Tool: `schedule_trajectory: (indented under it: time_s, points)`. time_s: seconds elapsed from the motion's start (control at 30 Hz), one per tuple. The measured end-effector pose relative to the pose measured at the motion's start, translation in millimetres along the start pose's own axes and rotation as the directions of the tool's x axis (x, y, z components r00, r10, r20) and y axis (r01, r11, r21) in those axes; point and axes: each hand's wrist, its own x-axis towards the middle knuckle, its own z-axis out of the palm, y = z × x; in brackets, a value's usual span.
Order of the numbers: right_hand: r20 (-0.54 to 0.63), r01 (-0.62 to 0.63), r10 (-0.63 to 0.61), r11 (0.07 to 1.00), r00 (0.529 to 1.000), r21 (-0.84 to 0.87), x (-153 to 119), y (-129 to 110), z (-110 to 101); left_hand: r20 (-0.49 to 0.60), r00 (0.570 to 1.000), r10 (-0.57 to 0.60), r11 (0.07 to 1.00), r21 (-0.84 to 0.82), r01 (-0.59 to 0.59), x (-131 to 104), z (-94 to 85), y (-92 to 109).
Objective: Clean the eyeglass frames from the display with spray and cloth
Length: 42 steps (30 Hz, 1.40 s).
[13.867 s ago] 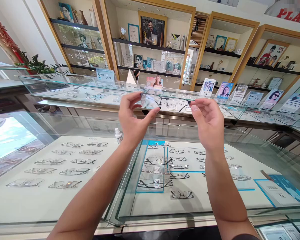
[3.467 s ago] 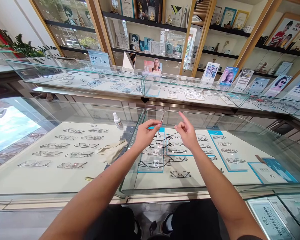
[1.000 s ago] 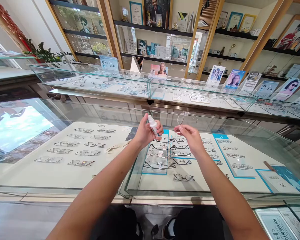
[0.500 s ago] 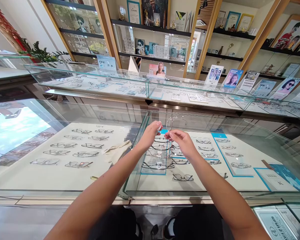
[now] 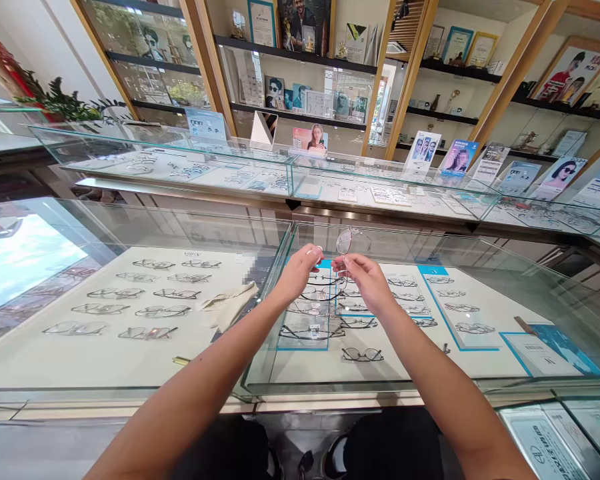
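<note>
Over the glass showcase, my right hand point(image 5: 361, 275) pinches a pair of thin-rimmed eyeglasses point(image 5: 345, 241), one round lens standing above the fingers. Just to its left, my left hand point(image 5: 301, 268) is closed, with something small and pale at its fingertips that I cannot make out. The two hands are apart. Beneath them, rows of glasses lie in the case, among them a dark-rimmed pair point(image 5: 363, 355) near the front.
A beige cloth point(image 5: 230, 303) lies on the left showcase point(image 5: 145, 360), near a small yellowish object point(image 5: 181, 361). Farther back runs another glass display counter point(image 5: 205, 175) with upright cards, before shelves point(image 5: 300, 55). A plant point(image 5: 63, 100) stands at the back left.
The held eyeglasses have turned and tilted, and their lens now shows higher and slightly to the right. The hands stay close together; the whole view has shifted slightly.
</note>
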Motion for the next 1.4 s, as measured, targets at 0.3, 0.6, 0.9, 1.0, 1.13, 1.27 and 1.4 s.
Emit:
schedule_trajectory:
  time_s: [0.3,0.6,0.9,1.0,1.13,1.27,1.4]
  points:
    - [-0.076,-0.036,0.047,0.989,0.996,0.146,4.0,-2.0,-1.8,0.142,0.988,0.055,0.986,0.146,-0.076,-11.0,7.8,1.6]
    - [-0.078,-0.051,0.064,0.986,0.995,0.157,4.2,-2.8,-5.4,-0.084,0.995,0.046,0.999,0.033,-0.043,10.3,-15.4,-8.1]
    - [-0.078,-0.046,0.060,0.983,0.995,0.176,5.2,-3.9,-9.9,-0.448,0.890,-0.083,0.863,0.414,0.289,52.2,-113.0,-51.9]
    - [-0.090,-0.052,0.067,0.986,0.994,0.161,5.7,-2.6,-11.0,-0.440,0.888,-0.133,0.795,0.488,0.361,51.9,-141.2,-59.8]
    - [-0.085,-0.060,0.073,0.988,0.994,0.143,5.9,-1.5,-12.4,-0.439,0.866,-0.242,0.692,0.547,0.471,48.2,-166.9,-65.4]
    - [-0.074,-0.065,0.076,0.988,0.994,0.138,5.6,-1.3,-13.0,-0.458,0.829,-0.322,0.601,0.578,0.552,46.9,-178.7,-69.6]
    - [-0.071,-0.060,0.068,0.991,0.995,0.119,5.4,-0.6,-14.1,-0.456,0.818,-0.351,0.559,0.599,0.574,46.3,-181.3,-69.2]
